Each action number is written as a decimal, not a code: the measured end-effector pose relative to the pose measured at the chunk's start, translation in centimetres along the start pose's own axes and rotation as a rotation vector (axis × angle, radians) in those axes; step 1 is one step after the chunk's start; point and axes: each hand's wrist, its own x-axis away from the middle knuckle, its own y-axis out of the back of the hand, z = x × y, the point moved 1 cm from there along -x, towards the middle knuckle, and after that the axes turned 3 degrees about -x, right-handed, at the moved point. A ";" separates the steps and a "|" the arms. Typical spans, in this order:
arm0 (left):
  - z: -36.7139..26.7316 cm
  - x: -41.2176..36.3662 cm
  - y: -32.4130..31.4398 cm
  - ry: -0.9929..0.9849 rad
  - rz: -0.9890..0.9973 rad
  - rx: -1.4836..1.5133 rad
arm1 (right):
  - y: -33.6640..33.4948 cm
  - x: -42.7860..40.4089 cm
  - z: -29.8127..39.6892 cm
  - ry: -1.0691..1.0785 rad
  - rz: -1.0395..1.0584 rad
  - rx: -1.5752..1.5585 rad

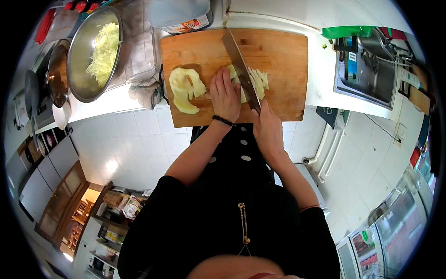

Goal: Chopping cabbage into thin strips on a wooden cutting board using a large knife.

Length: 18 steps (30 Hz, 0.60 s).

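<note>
On the wooden cutting board (285, 69), my right hand (268, 130) grips the handle of a broad kitchen knife (240, 66), whose blade points away from me and to the left. My left hand (224, 96) presses on a pale green vegetable piece (232, 71), just left of the blade. Thin cut strips (259, 82) lie right of the blade. At the board's left side rest larger curved slices (181, 89) of a pale yellow-green vegetable. The underside of my left fingers and part of the held piece are hidden.
A steel bowl (78, 75) of pale shreds (104, 52) stands on the left, beside a clear plastic container (143, 66). A crumpled cloth or bag (146, 93) lies by the counter edge. Behind the board is a plastic tub (181, 14). To the right is a steel sink (376, 80).
</note>
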 end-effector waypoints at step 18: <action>-0.2 0.0 -0.1 0.016 -0.007 0.014 | -1.8 -0.7 -1.8 0.060 -0.009 0.022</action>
